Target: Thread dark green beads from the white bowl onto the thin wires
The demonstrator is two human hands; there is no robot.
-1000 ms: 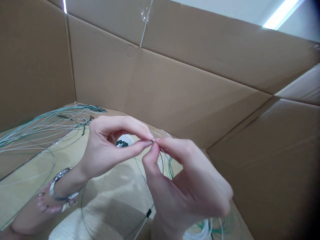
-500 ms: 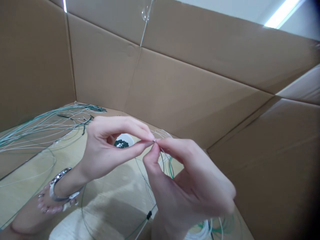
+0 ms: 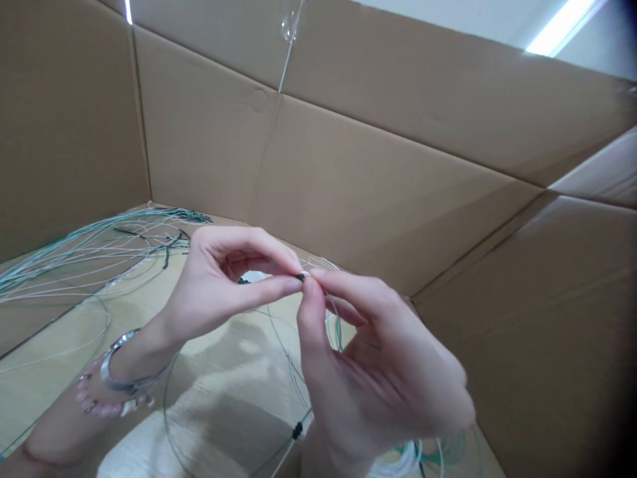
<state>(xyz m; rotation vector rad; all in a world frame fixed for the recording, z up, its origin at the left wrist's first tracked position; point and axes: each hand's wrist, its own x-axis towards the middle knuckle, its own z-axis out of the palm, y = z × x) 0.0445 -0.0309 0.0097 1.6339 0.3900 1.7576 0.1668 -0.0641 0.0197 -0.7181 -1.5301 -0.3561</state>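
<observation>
My left hand (image 3: 233,265) pinches a small dark green piece (image 3: 300,277) between thumb and fingertip. Right beside it, my right hand (image 3: 373,352) is closed in a pinch on a thin wire (image 3: 332,307), whose pale end touches or nearly touches the dark piece. Whether the wire sits inside the piece cannot be made out, as the fingertips cover it. Behind my left hand, partly hidden, stands a small white cup (image 3: 255,275) with dark bits in it.
White and green wires (image 3: 74,249) fan out at the left, several with dark ends. Coiled wires (image 3: 398,461) lie beneath my right wrist. A black connector-like block (image 3: 297,430) sits on wires at front centre. Tall cardboard walls (image 3: 373,186) enclose the work surface (image 3: 209,398).
My left hand has shifted slightly right over the cup, hiding more of it. The dark piece now shows between my fingertips. My right thumb has moved slightly up and right.
</observation>
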